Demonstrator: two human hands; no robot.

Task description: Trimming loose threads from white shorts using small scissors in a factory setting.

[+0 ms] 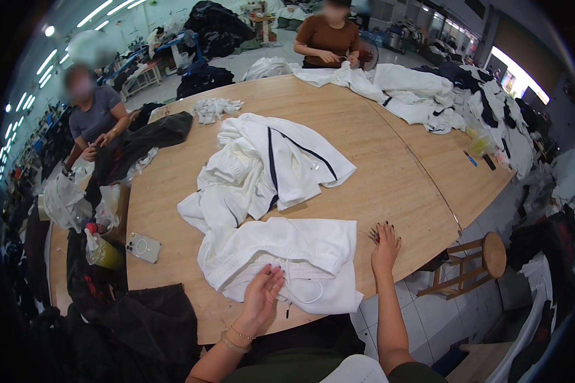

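Note:
White pants (300, 239) with a gathered elastic waistband lie on the wooden table in front of me, the waist opening facing me. A white drawstring (313, 297) hangs in a loop from the waistband, and a dark tip shows below. Over the waist opening, beside the drawstring, is my left hand (264, 293), its fingers loosely stretched and nothing visibly gripped. To the right of the pants, my right hand (384, 246) rests on the bare tabletop with fingers spread. Just beyond lies a heap of white garments (262, 163) with dark stripes.
A phone (143, 247) and a cup of yellow-green drink (105, 252) stand at the left, near dark cloth (153, 319). Small white pieces (216, 110) lie farther back. Two people work across the table, beside more white garments (409, 89). A wooden stool (492, 254) stands at right.

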